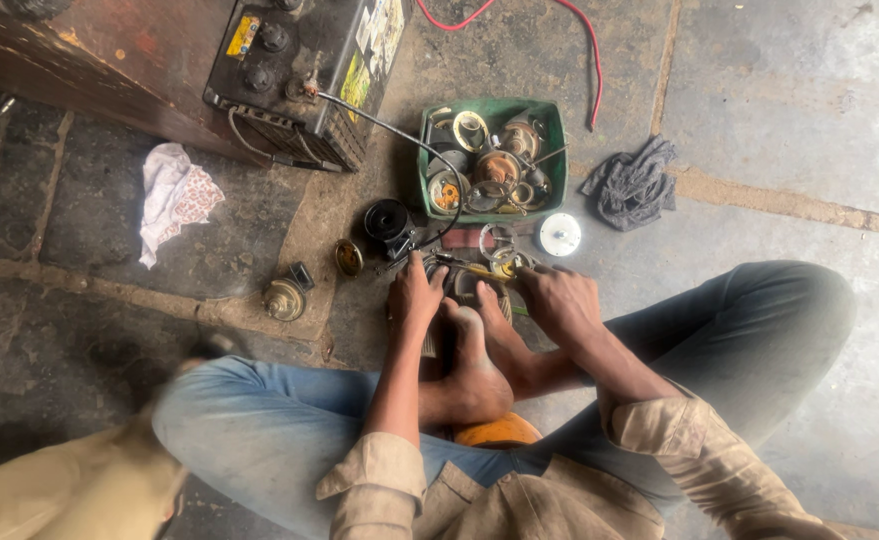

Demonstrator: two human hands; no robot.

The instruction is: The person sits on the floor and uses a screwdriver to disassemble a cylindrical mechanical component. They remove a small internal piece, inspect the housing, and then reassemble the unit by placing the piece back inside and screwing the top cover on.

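I am sitting on a stone floor [789, 110], seen from above, my knees spread wide in blue jeans and my 2 bare feet drawn together in front of me. At the top left stands a big dark battery [304, 70]; a black cable [399, 135] runs from it down toward my hands, and a red wire [589, 60] loops across the floor at the top.

Above my feet sits a green plastic tray [557, 150], crowded with round metal parts, rings and coils. A grey rag [634, 180] lies to its right, a white patterned cloth [174, 195] well to its left.

Judging from how things lie, the work looks midway: parts are spread loose around me, and the piece in hand, a dark ribbed part [464, 285], is pinned between my toes, mostly hidden.

My left hand [414, 295] is pressed down on the left side of that part, fingers curled over it. My right hand [559, 300] rests on its right side, fingers bent; whether it pinches the yellow-handled tool [474, 268] lying just above the part, I cannot tell.

Smaller things nearby: a black round piece [389, 220] just left of the tray, a white disc [559, 234] below the tray, a small brass cap [348, 257] and a brass fitting [284, 298] further left.
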